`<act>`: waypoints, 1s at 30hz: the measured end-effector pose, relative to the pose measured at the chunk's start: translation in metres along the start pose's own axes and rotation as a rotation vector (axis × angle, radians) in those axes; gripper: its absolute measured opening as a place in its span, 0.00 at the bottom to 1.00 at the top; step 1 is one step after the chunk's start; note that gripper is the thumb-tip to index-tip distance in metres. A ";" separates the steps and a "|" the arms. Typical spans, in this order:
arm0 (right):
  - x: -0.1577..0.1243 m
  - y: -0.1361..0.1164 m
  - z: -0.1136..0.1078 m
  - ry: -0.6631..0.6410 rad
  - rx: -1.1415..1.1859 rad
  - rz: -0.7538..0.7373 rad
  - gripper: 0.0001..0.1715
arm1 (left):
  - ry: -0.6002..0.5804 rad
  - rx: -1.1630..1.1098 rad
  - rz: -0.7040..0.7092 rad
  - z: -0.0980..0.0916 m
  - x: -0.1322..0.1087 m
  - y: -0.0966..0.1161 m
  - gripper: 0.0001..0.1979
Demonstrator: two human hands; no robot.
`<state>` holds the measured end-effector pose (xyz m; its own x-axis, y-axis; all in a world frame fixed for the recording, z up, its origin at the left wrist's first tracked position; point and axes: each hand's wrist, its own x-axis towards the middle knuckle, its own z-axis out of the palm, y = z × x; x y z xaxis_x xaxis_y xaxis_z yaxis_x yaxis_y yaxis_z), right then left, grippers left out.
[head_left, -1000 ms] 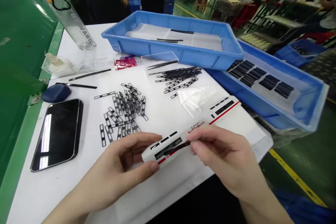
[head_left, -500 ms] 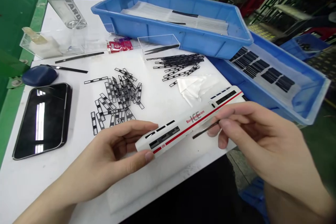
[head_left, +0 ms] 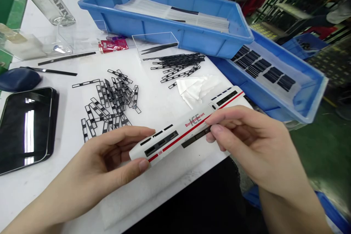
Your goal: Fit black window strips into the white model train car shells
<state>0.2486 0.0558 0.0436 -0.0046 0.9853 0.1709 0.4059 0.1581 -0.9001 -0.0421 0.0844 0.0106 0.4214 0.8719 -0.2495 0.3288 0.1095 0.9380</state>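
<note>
A white desk (head_left: 68, 117) is spread with work, and beyond it a blue tray (head_left: 214, 42) is filled with pale sheets, a second tray (head_left: 279, 108) at its side being laid with rows of black strips. Low over the desk's near edge, the white train-shaped shell (head_left: 175, 131) is held at a slant; stripe and lettering are already on it. Its near end is clamped between thumb and fingers of the left hand (head_left: 109, 168). By the right hand (head_left: 241, 135) a dark strip (head_left: 193, 139) is pinched, thumb against forefinger, just below the red stripe; whether the shell is touched by it cannot be told. The job is judged to be partway: the strip is not yet seated, its near end left free, and plenty of framed strips (head_left: 111, 98) are left lying loose, untouched by either grip.
</note>
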 end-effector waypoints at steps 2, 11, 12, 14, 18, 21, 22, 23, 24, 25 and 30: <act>0.000 0.000 -0.002 -0.052 -0.051 -0.079 0.12 | 0.003 0.003 0.015 0.000 -0.001 0.000 0.18; -0.008 0.016 0.004 -0.585 -0.347 -0.509 0.05 | 0.035 0.004 0.084 0.004 0.002 0.002 0.17; -0.010 0.018 0.009 -0.606 -0.266 -0.509 0.05 | 0.035 0.006 0.084 0.004 0.002 0.003 0.17; -0.012 0.022 0.018 -0.649 -0.106 -0.507 0.07 | 0.032 0.012 0.088 0.004 0.003 0.003 0.17; -0.014 0.027 0.035 -0.661 -0.028 -0.510 0.05 | 0.041 0.021 0.091 0.003 0.004 0.005 0.17; -0.013 0.025 0.034 -0.663 0.116 -0.465 0.05 | 0.027 -0.029 0.068 0.004 0.004 0.006 0.17; -0.012 0.023 0.031 -0.662 0.181 -0.435 0.04 | 0.019 -0.054 0.061 0.005 0.004 0.006 0.17; -0.012 0.021 0.026 -0.647 0.241 -0.391 0.04 | 0.010 -0.079 0.057 0.005 0.003 0.007 0.17; -0.011 0.018 0.021 -0.611 0.294 -0.338 0.03 | 0.001 -0.099 0.052 0.006 0.003 0.007 0.17; -0.010 0.015 0.016 -0.561 0.336 -0.287 0.04 | -0.005 -0.115 0.047 0.006 0.003 0.007 0.17; -0.001 0.000 -0.002 -0.376 0.215 -0.069 0.17 | -0.025 -0.116 0.028 0.006 0.003 0.011 0.17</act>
<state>0.2506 0.0548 0.0448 -0.3737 0.9208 0.1117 0.1940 0.1954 -0.9613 -0.0322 0.0853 0.0185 0.4508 0.8631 -0.2278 0.2172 0.1415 0.9658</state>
